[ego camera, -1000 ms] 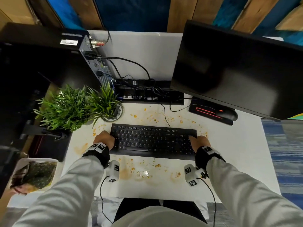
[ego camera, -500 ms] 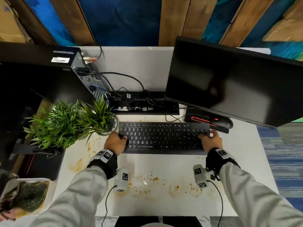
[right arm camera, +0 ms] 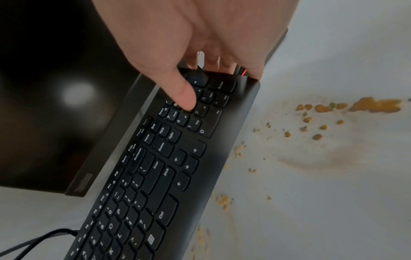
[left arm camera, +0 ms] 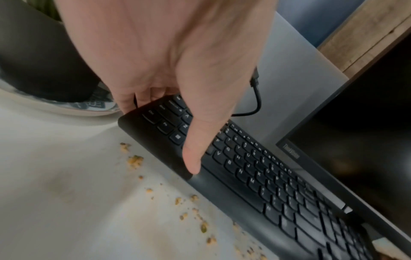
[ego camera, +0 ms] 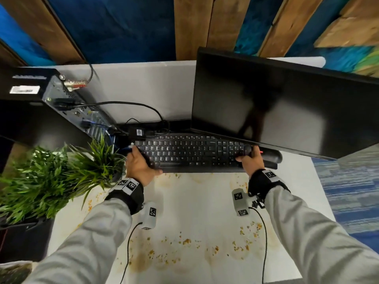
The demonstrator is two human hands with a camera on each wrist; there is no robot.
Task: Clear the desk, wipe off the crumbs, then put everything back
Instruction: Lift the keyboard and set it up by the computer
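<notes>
- Black keyboard (ego camera: 191, 153) lies across the white counter (ego camera: 297, 181) at 12 o'clock from the person, its far edge tucked under the monitor (ego camera: 287, 105).
- Left hand (ego camera: 139, 167) grips the kbd's left end: thumb on top of the keys, fingers curled round the far edge.
- Right hand (ego camera: 249, 160) grips the right end the same way, thumb by the number pad.
- Mouse (ego camera: 271, 156) sits just beside the right hand, at 1 o'clock.
- Plant (ego camera: 61, 177) at 9 o'clock, close to the left hand.
- Crumbs (ego camera: 186, 241) and brown smears cover the counter at 6 o'clock, nearer the person.
- Handling, as a guess: kbd looks stiff, flat, light; holding both short ends suits it. Cable (left arm camera: 255, 98) at the back may snag or drag.
</notes>
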